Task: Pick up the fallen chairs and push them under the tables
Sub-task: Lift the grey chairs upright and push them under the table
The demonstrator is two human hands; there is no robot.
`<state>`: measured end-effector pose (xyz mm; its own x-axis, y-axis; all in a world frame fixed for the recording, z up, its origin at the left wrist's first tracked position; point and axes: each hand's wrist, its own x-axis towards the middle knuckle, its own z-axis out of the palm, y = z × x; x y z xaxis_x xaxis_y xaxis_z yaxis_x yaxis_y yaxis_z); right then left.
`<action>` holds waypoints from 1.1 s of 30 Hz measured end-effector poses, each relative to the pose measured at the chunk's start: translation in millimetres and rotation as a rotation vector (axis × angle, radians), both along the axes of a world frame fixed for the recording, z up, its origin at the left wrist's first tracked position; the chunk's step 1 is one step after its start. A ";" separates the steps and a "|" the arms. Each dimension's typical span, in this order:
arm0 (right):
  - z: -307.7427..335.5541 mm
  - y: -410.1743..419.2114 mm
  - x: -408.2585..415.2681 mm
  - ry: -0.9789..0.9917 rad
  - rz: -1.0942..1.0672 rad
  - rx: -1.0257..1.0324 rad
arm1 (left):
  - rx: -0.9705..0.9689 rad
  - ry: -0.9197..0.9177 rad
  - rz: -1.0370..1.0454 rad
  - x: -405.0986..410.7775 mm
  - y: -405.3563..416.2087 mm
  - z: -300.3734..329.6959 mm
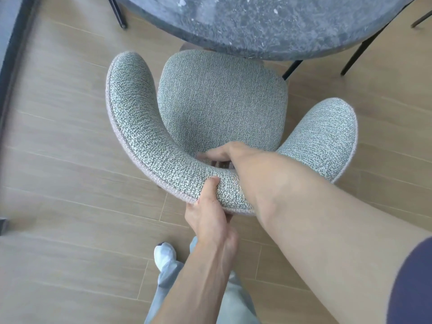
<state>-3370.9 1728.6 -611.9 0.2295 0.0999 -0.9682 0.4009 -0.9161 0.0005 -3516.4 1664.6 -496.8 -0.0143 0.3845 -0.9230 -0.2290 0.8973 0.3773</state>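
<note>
A grey-green upholstered chair (219,99) with a curved wraparound backrest stands upright in front of me. The front edge of its seat sits just under the rim of a round dark stone table (268,26). My left hand (205,211) grips the outside of the backrest from below, thumb pressed on the fabric. My right hand (219,154) reaches over the backrest, fingers curled on its inner side just above the seat. The chair's legs are mostly hidden.
Black metal table legs (292,69) stand right of the seat, another leg (119,12) at the upper left. The floor is light wood planks (70,136). A dark wall or frame (14,66) runs along the left. My socked foot (164,253) is below.
</note>
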 end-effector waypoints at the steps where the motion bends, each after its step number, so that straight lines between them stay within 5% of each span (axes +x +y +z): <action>1: 8.1 -0.1 1.2 0.002 0.021 0.009 | -0.011 0.000 -0.019 0.1 1.6 3.3; 9: 106.6 -19.7 -22.6 -0.090 -0.108 0.292 | -0.032 0.065 -0.288 -25.0 20.8 47.7; 17: 215.2 -37.4 -101.4 -0.314 -0.490 0.801 | 0.329 -0.085 -0.494 -96.2 82.5 145.0; 23: 310.1 -14.4 -173.7 -0.176 -0.742 1.141 | 0.728 -0.083 -0.614 -185.7 148.7 220.2; 33: 361.5 72.7 -244.2 -0.030 -0.782 1.311 | 0.938 -0.061 -0.529 -235.9 254.4 263.2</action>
